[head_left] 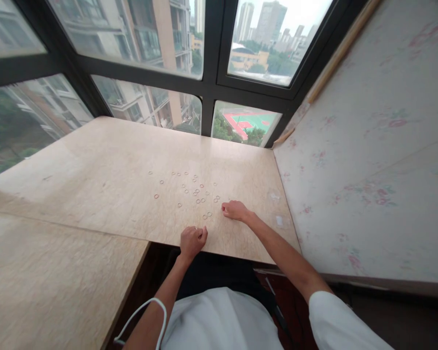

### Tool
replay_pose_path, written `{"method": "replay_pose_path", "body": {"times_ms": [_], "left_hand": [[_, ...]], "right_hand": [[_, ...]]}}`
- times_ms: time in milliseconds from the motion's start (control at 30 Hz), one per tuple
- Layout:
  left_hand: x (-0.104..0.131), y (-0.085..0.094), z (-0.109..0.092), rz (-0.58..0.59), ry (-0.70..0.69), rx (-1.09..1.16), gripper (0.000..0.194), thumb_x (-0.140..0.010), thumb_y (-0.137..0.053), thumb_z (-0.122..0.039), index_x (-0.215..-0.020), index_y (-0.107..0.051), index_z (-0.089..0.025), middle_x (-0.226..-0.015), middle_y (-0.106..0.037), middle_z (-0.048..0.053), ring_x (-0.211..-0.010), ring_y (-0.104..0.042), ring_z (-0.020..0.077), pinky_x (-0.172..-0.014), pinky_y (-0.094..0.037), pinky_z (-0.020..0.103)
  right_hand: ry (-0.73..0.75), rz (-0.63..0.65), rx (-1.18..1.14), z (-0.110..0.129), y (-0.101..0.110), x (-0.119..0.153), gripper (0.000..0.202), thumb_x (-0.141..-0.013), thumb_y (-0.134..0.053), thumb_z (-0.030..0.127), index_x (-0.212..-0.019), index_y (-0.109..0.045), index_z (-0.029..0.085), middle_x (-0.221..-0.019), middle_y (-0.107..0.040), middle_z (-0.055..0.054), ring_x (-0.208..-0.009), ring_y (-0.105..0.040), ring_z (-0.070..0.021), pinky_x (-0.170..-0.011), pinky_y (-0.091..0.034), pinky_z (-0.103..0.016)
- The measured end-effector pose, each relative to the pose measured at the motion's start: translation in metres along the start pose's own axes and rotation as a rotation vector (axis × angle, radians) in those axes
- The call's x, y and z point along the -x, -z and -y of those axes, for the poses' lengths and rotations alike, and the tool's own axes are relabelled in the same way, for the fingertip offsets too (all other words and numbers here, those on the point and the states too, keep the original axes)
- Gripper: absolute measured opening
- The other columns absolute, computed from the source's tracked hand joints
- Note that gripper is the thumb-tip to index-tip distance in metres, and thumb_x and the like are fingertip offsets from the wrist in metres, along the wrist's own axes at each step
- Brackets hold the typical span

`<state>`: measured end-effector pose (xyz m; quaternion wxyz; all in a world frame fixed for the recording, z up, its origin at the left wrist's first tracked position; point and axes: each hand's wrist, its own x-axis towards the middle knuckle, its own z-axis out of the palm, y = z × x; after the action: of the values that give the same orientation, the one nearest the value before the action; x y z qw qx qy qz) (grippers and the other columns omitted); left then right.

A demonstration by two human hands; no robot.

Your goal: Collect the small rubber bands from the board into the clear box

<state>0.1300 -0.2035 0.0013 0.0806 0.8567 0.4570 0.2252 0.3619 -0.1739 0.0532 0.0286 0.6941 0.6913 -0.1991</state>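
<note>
Several small thin rings (pixel 198 201) lie scattered over the pale stone-patterned ledge (pixel 124 150). Two of them, such as the ring (pixel 209 214), rest just beyond my left hand. A few have a reddish tint, including the red ring (pixel 156 196) off to the left. My left hand (pixel 192 241) is closed near the ledge's front edge, with a small pale glint at its curled fingers that is too small to name. Just right of the rings, my right hand (pixel 234 210) has its fingers pressed together low over the surface; what they hold, if anything, is hidden.
Dark-framed windows (pixel 209 92) border the far side. A flower-patterned wall (pixel 365 160) closes off the right, with clear plastic pieces (pixel 279 221) on the ledge beside it. Another pale slab (pixel 51 282) extends at the lower left. A white cable (pixel 164 311) loops by my left forearm.
</note>
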Motion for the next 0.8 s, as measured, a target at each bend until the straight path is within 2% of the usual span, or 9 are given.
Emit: {"method": "replay_pose_path", "body": {"times_ms": [167, 300, 433, 567, 667, 800], "left_hand": [[0.001, 0.001, -0.001, -0.011, -0.016, 0.02, 0.051, -0.091, -0.042, -0.031, -0.042, -0.049, -0.019, -0.045, -0.049, 0.003, -0.049, -0.046, 0.0133, -0.058, -0.031, 0.029], [0.0, 0.003, -0.002, -0.009, -0.018, 0.018, 0.051, -0.09, -0.043, -0.031, -0.042, -0.048, -0.018, -0.044, -0.048, 0.002, -0.049, -0.046, 0.013, -0.058, -0.031, 0.029], [-0.001, 0.003, -0.003, -0.012, -0.023, 0.01, 0.05, -0.09, -0.045, -0.03, -0.042, -0.048, -0.018, -0.046, -0.048, 0.002, -0.049, -0.046, 0.0131, -0.059, -0.032, 0.029], [-0.002, 0.004, -0.004, 0.022, 0.007, 0.001, 0.05, -0.089, -0.046, -0.033, -0.041, -0.048, -0.019, -0.044, -0.049, 0.003, -0.05, -0.046, 0.0139, -0.059, -0.031, 0.029], [-0.003, 0.005, -0.005, 0.056, 0.018, -0.022, 0.05, -0.089, -0.044, -0.035, -0.041, -0.048, -0.019, -0.046, -0.051, 0.004, -0.051, -0.047, 0.015, -0.059, -0.029, 0.029], [-0.005, 0.008, -0.007, 0.1, 0.002, -0.081, 0.05, -0.089, -0.042, -0.037, -0.043, -0.047, -0.019, -0.048, -0.053, 0.003, -0.054, -0.049, 0.0159, -0.06, -0.028, 0.03]], "right_hand": [[-0.029, 0.008, -0.165, -0.005, -0.001, 0.009, 0.006, -0.071, -0.06, 0.017, -0.072, -0.066, 0.018, -0.079, -0.07, -0.009, -0.083, -0.064, -0.0226, -0.071, -0.042, -0.029], [-0.034, 0.018, -0.457, -0.014, -0.005, 0.023, 0.002, -0.067, -0.062, 0.018, -0.066, -0.061, 0.019, -0.054, -0.062, 0.0, -0.064, -0.061, -0.0156, -0.062, -0.041, -0.024], [-0.036, 0.0, -0.867, -0.02, -0.013, 0.05, 0.015, -0.075, -0.053, 0.034, -0.079, -0.055, 0.019, -0.047, -0.054, 0.006, -0.038, -0.042, -0.0073, -0.044, -0.034, -0.019], [-0.05, -0.1, -1.257, -0.022, -0.017, 0.082, 0.028, -0.078, -0.043, 0.049, -0.087, -0.045, 0.022, -0.044, -0.041, 0.013, -0.031, -0.023, -0.0044, -0.036, -0.022, -0.018], [-0.052, -0.165, -1.483, -0.024, -0.016, 0.102, 0.029, -0.076, -0.046, 0.051, -0.084, -0.042, 0.024, -0.041, -0.032, 0.015, -0.03, -0.016, -0.0039, -0.034, -0.02, -0.017], [-0.071, -0.225, -1.673, -0.031, -0.015, 0.122, 0.027, -0.073, -0.052, 0.048, -0.08, -0.04, 0.025, -0.037, -0.031, 0.016, -0.027, -0.014, -0.0043, -0.031, -0.018, -0.017]]}}
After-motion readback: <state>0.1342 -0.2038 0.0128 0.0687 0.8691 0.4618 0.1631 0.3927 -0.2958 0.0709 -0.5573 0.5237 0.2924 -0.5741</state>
